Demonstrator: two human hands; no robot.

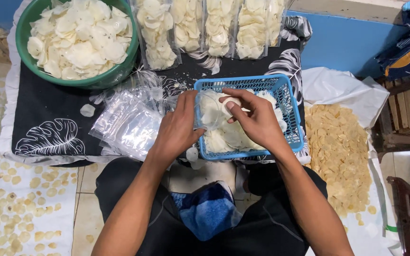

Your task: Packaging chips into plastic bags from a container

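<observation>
1. Hands meet over a blue plastic basket (288,102) of pale, thin round chips, which sits on a black cloth with white leaf prints (48,118).
2. The left hand (179,125) has its fingers closed on the edge of a small clear plastic bag (208,111), holding it open just above the basket's left half.
3. The right hand (255,118) pinches a few white chips (231,102) between thumb and fingertips, right at the mouth of the bag and touching it.
4. A loose pile of empty clear bags (129,123) lies on the cloth just left of the left hand.
5. A green bowl (100,80) heaped with the same white chips stands at the upper left of the cloth.
6. Four filled clear bags (209,28) lie side by side beyond the basket, near the cloth's far edge.
7. To the right, well apart from the basket, yellowish chips (338,156) are spread on a white sheet; more lie on a sheet at the left (20,204).
8. The person sits cross-legged in dark clothes, with a blue cloth (209,211) in the lap.
</observation>
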